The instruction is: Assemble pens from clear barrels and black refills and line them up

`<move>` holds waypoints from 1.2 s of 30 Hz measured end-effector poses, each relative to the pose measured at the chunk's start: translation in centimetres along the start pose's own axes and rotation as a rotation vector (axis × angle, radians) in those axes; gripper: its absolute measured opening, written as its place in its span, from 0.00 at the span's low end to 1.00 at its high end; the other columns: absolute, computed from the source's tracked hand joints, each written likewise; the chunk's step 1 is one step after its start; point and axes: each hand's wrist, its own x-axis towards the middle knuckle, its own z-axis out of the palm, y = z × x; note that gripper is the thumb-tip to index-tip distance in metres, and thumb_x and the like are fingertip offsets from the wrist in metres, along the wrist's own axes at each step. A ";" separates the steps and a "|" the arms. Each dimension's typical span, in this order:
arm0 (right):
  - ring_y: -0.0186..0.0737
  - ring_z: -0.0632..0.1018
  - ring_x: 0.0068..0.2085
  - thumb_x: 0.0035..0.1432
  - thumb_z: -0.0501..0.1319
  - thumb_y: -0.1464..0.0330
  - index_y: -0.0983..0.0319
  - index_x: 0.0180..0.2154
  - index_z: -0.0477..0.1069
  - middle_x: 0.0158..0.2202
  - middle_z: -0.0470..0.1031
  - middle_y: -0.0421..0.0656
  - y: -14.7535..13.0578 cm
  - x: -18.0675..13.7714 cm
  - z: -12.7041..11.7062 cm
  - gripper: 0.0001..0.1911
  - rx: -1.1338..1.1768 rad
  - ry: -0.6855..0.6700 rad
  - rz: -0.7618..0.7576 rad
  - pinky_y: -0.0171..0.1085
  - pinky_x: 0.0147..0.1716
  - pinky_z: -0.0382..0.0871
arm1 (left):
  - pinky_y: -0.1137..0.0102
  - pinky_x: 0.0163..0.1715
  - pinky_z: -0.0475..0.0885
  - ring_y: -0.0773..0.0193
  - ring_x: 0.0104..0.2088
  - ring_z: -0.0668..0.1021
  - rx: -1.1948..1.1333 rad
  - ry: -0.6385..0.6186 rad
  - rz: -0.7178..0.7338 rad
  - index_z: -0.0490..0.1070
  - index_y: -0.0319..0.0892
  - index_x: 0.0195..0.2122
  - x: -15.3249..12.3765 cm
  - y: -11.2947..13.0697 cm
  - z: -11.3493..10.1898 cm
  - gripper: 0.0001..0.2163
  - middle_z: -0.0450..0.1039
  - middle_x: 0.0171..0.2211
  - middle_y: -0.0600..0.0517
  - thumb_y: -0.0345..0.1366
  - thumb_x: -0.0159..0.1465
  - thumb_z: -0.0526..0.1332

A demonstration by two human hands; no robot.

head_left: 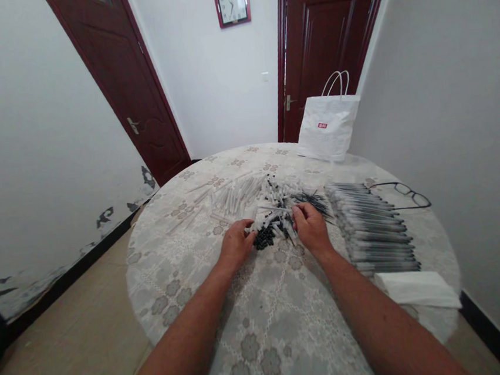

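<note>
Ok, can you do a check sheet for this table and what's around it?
Surface: round table under a flowery cloth.
Job's things: heap of pen parts; small black bits at its near edge; row of pens to the right.
Clutter: glasses, paper bag, folded white paper.
Hands: left hand and right hand at the heap's near edge, fingers among the parts; grip unclear.
Cables: nothing seen.
Surroundings: white walls, two dark red doors, clock, tiled floor.
</note>
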 end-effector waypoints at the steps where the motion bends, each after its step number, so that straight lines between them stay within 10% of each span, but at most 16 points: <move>1: 0.39 0.73 0.25 0.64 0.53 0.54 0.61 0.37 0.73 0.25 0.73 0.39 0.1 0.0 0.0 0.18 0.007 0.002 0.000 0.36 0.29 0.64 | 0.62 0.49 0.69 0.54 0.42 0.78 0.095 -0.036 0.041 0.78 0.46 0.46 0.1 0.1 0.4 0.14 0.77 0.42 0.46 0.36 0.58 0.67; 8: 0.40 0.75 0.31 0.64 0.53 0.55 0.61 0.38 0.74 0.29 0.76 0.42 0.4 -0.1 0.2 0.18 -0.030 0.016 -0.056 0.35 0.32 0.64 | 0.62 0.47 0.66 0.50 0.47 0.76 0.561 -0.221 0.077 0.76 0.45 0.49 1.5 0.3 1.8 0.13 0.75 0.44 0.42 0.36 0.64 0.60; 17: 0.39 0.75 0.32 0.64 0.53 0.56 0.61 0.38 0.74 0.31 0.77 0.42 0.4 0.0 0.1 0.18 -0.023 0.009 -0.050 0.34 0.33 0.64 | 0.61 0.47 0.66 0.50 0.47 0.75 0.542 -0.167 0.127 0.75 0.44 0.44 1.1 0.2 1.4 0.10 0.75 0.42 0.40 0.35 0.67 0.55; 29: 0.38 0.73 0.24 0.61 0.57 0.57 0.60 0.37 0.72 0.22 0.72 0.38 0.0 -0.7 1.0 0.14 0.188 -0.130 0.009 0.35 0.27 0.65 | 0.67 0.34 0.77 0.62 0.36 0.81 -0.893 0.085 -0.366 0.70 0.38 0.45 0.3 1.4 -2.1 0.15 0.79 0.40 0.42 0.42 0.63 0.62; 36: 0.39 0.73 0.25 0.61 0.58 0.57 0.61 0.39 0.73 0.23 0.72 0.38 -0.3 -1.4 1.5 0.14 0.158 -0.172 0.009 0.35 0.26 0.66 | 0.66 0.37 0.79 0.63 0.33 0.81 -1.030 0.144 -0.383 0.71 0.36 0.45 -0.4 0.3 -2.4 0.14 0.79 0.38 0.43 0.37 0.60 0.65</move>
